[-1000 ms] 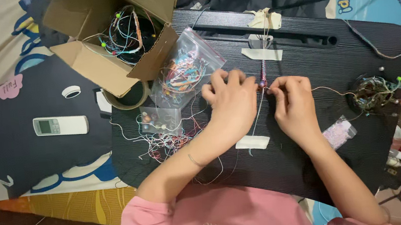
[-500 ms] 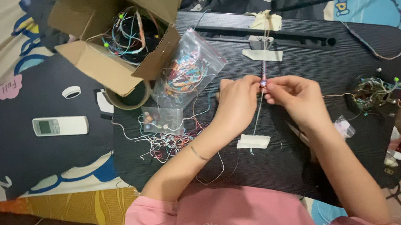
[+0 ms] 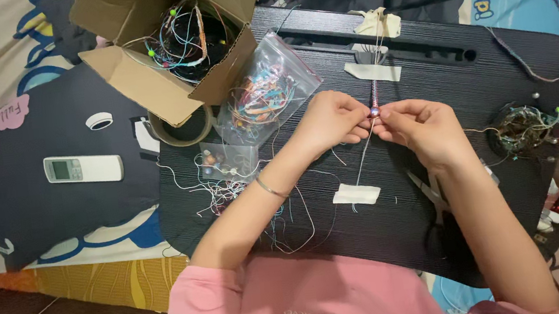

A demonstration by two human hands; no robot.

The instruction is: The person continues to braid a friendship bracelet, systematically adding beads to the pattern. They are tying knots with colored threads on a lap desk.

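— While both hands pinch the cord (image 3: 366, 151) at mid-table, where's the bead (image 3: 374, 110)?
— Between left hand (image 3: 331, 120) and right hand (image 3: 421, 125), fingertips clamped together on it. Risk, I judge — the near-edge tape (image 3: 356, 194) lifting under pull, slackening the cord.

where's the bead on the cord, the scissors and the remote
bead (image 3: 374, 110), head view, on the round bead pinched between both hands' fingertips
scissors (image 3: 434, 195), head view, on the blades under the right forearm
remote (image 3: 83, 168), head view, middle of its white body
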